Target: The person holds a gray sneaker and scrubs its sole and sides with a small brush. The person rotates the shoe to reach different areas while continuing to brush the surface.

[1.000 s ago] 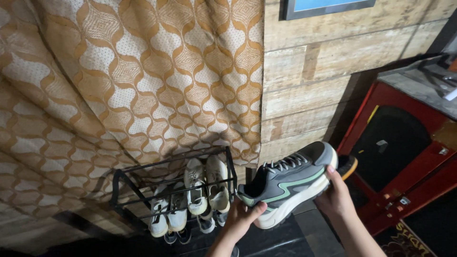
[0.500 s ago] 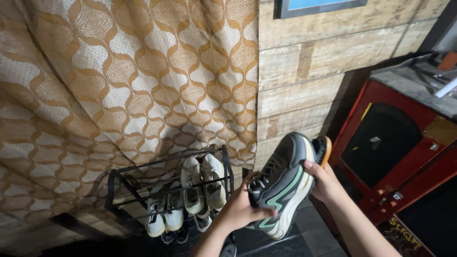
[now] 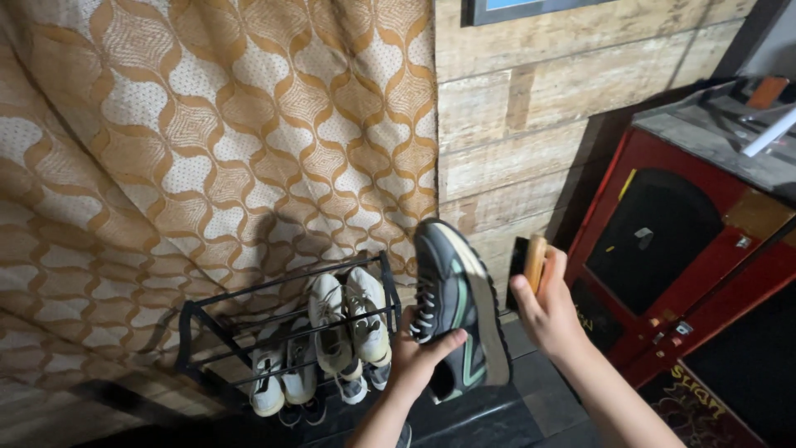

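A large cream and ochre patterned curtain (image 3: 207, 149) is hanging across the left of the view, and a pale wooden plank wall (image 3: 531, 124) is running beside it to the right. A red cabinet with black arched panels (image 3: 663, 274) is standing against the right edge of the dark floor (image 3: 497, 419). Low by the curtain's foot, a black wire shoe rack (image 3: 203, 323) is carrying several white sneakers (image 3: 352, 319), toes pointing down toward the floor. Just right of the rack's right end, a grey mesh sneaker with green stripes and a pale sole (image 3: 456, 311) is being held in the air above the floor, tipped up so that its long axis is running nearly upright, leaning a little left at the top, laces facing left toward the rack and sole facing right. The left hand (image 3: 423, 361) is closing around the lower, laced side of this shoe, thumb across the upper, gripping it. The right hand (image 3: 547, 311) is hovering just to the right of the sole, apart from it by a narrow gap, and is curling shut around a small wooden-backed brush (image 3: 533, 264), whose bristle side is hard to make out. So the shoe's sole is lying directly left of the brush-holding hand, which is the nearer one to that face.
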